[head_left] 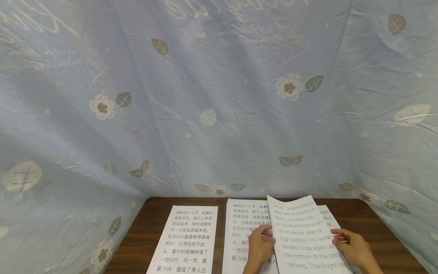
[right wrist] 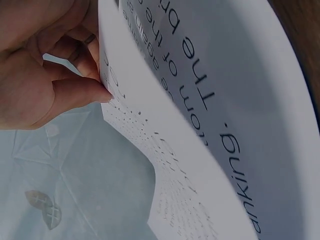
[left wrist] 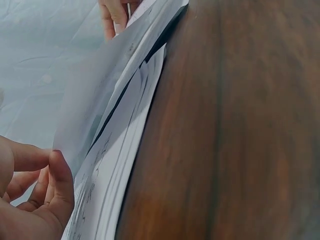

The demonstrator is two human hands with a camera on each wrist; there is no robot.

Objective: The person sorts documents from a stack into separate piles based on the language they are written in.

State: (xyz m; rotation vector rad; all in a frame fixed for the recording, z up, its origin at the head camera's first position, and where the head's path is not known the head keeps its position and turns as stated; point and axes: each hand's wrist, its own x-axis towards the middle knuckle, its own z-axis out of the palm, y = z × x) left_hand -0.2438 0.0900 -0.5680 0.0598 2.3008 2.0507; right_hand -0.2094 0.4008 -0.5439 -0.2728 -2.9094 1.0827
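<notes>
On the right of the table [head_left: 138,238], we see the left hand [head_left: 261,245] and right hand [head_left: 356,248] pinching opposite edges of a raised English-printed sheet [head_left: 301,238]. We'd call this lifting; next move calls for steady, even pinches.

Honestly digging the pale blue cloth [head_left: 236,152] with cream-and-brown flowers [head_left: 289,87]; counter's [head_left: 135,247] dark brown woodgrain, sheets [head_left: 301,234] are white, blackish print.
</notes>
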